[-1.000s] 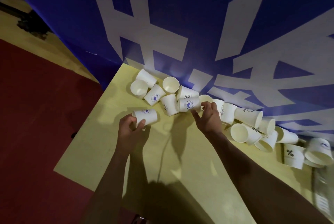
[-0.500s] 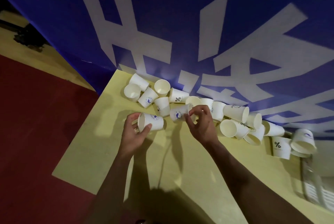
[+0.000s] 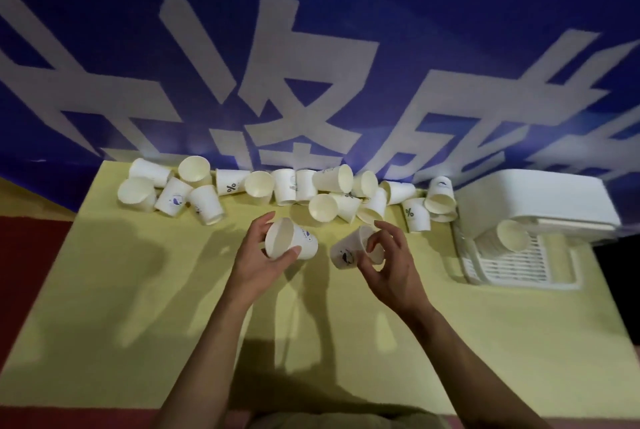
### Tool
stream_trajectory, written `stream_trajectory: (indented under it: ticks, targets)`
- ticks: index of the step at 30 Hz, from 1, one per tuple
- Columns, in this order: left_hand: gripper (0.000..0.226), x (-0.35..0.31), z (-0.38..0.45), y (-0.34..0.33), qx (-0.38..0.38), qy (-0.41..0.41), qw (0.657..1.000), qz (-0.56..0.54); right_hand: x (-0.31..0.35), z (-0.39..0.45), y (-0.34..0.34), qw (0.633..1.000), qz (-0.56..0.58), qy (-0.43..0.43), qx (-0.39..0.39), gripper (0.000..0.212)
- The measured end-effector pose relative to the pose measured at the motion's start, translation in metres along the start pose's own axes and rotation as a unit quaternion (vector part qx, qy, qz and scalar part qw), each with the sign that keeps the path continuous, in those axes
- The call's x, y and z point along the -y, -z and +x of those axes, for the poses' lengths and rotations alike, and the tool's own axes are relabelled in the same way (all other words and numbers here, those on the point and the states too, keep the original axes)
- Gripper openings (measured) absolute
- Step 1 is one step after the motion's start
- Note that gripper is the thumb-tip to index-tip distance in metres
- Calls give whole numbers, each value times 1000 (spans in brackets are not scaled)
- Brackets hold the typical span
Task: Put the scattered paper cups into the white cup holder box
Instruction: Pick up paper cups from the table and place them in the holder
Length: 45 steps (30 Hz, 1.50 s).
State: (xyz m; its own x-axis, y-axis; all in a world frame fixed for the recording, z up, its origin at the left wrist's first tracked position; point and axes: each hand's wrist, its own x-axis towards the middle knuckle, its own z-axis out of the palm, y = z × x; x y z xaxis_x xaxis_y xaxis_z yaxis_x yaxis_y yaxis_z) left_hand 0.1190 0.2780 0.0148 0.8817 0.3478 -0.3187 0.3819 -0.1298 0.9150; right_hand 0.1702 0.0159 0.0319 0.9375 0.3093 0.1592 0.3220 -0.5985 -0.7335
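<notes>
Paper cup [image 3: 291,243] gripped in left hand [image 3: 258,262]; right hand [image 3: 389,264] grips 2nd cup [image 3: 349,250]. Both above yellow surface [image 3: 138,290], w/ white holder box [image 3: 533,200] at right.

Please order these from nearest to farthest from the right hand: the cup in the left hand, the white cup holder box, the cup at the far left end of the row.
1. cup in the left hand, just left of the right hand.
2. white cup holder box, at the table's right edge.
3. far-left cup, at the row's left end.
</notes>
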Motion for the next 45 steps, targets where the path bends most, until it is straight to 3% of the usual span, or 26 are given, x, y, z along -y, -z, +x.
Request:
stream_trajectory:
  ticks: [10,18,28,38,45]
  targets:
    - [64,-35,-82,-169,45,-35,995,79,-90,-81,132,997,50,-59,22,66]
    - [69,-60,-122,-308,69,-51,990,114,-187,-135,232,995,60,-79,13,57]
    - [62,-116,-140,-486,130,-205,952,186,-280,-160,356,989,48,-129,-62,58]
    - [68,-102,-97,-559,114,-225,930,268,-327,-138,387,988,50,-138,-57,59]
    - [73,-91,-74,-581,97,-155,939,292,-347,-118,392,989,53,-135,-38,58]
